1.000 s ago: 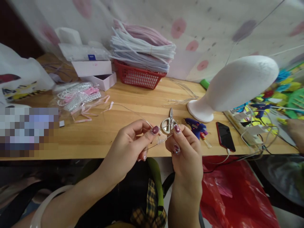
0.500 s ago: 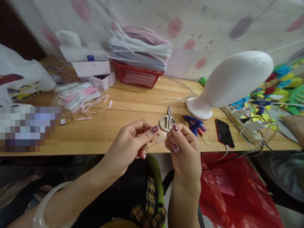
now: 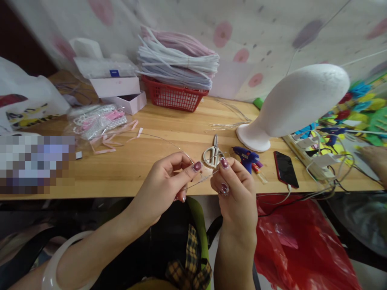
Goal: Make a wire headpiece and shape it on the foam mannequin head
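Note:
Both hands are raised over the front edge of the wooden table (image 3: pixel 157 161). My left hand (image 3: pixel 167 181) is closed, thumb and fingers pinching a thin silvery wire (image 3: pixel 157 138) that loops away over the table to the left. My right hand (image 3: pixel 234 187) is closed in a pinch on the same wire, a few centimetres to the right, where small clear beads (image 3: pixel 203 181) sit on it. Just behind my fingertips a pair of small cream-handled scissors (image 3: pixel 213 152) lies flat on the table.
A blue glue gun (image 3: pixel 246 155) and a dark phone (image 3: pixel 286 169) lie to the right, near a white foam head form (image 3: pixel 298 100). A red basket (image 3: pixel 173 94) of white and pink stems stands at the back. Another person's hand (image 3: pixel 375 159) shows at far right.
My hands have stayed together on the wire with only slight shifts of the fingers. The view has drifted slightly.

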A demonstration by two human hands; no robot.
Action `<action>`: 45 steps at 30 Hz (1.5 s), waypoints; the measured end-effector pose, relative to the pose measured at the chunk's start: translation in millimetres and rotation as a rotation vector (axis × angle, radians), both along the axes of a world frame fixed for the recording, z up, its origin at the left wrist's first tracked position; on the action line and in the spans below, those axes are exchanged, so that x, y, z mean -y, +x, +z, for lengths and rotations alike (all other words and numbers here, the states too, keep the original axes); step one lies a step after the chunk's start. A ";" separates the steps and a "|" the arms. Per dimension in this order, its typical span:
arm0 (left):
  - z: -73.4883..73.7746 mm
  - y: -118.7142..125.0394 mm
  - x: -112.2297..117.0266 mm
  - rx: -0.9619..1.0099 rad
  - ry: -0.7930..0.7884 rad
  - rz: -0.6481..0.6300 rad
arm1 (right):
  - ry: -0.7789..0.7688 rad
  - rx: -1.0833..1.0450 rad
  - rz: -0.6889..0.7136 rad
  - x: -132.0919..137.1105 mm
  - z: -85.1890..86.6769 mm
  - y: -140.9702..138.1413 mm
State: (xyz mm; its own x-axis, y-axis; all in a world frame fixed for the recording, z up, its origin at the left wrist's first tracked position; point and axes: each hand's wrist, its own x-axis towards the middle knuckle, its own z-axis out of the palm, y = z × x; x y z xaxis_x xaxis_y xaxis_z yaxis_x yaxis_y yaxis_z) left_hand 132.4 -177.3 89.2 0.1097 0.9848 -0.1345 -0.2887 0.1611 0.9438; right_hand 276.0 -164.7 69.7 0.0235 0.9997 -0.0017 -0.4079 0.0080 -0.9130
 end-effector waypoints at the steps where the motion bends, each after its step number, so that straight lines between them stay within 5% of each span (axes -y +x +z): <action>1: -0.2 0.0 -0.1 -0.008 0.003 -0.003 | 0.002 0.001 0.004 -0.2 0.2 0.2; 13: -3.8 -4.1 -0.9 -0.058 0.036 -0.050 | 0.010 -0.032 0.035 -0.9 1.3 -0.3; 29: 27.5 -35.8 -27.5 -0.147 0.172 -0.078 | 0.141 -0.010 0.126 -31.5 34.2 -21.7; 37: 57.9 -62.0 -63.7 -0.061 0.259 -0.069 | 0.239 0.068 0.242 -75.7 73.0 -38.9; 45: 79.7 -54.4 -98.8 0.178 0.305 -0.028 | 0.373 0.086 0.267 -122.0 114.3 -54.4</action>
